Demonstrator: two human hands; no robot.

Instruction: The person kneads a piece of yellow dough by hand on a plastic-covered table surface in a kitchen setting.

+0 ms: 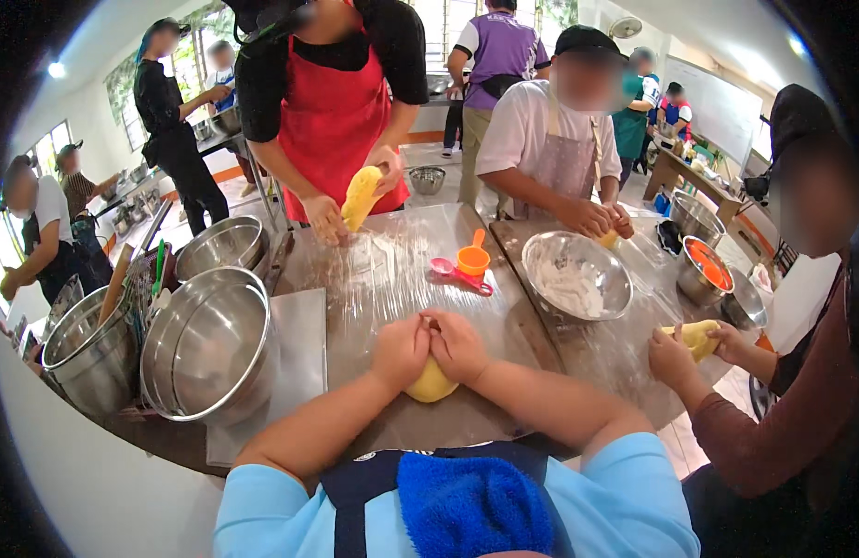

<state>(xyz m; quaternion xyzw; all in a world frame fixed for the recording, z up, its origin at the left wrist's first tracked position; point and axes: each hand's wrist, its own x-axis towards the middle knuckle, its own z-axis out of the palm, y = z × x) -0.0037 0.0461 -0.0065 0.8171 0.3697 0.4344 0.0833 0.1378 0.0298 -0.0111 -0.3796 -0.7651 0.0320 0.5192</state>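
A lump of yellow dough [431,385] rests on the plastic-covered table [394,427] right before me. My left hand [401,350] and my right hand [459,347] both grip it from above, with the fingertips meeting at its far side. The hands hide much of the dough, and its lower rounded end bulges out between my wrists. Past my fingers lie an orange measuring cup [473,259] and a pink-red measuring spoon [464,277] on the plastic wrap.
Large steel bowls [205,342] crowd the left, beside a metal sheet [300,335]. A floury steel bowl [577,275] stands to the right. Across the table a person in a red apron holds dough [360,198]. Another person at the right holds dough [694,340] too.
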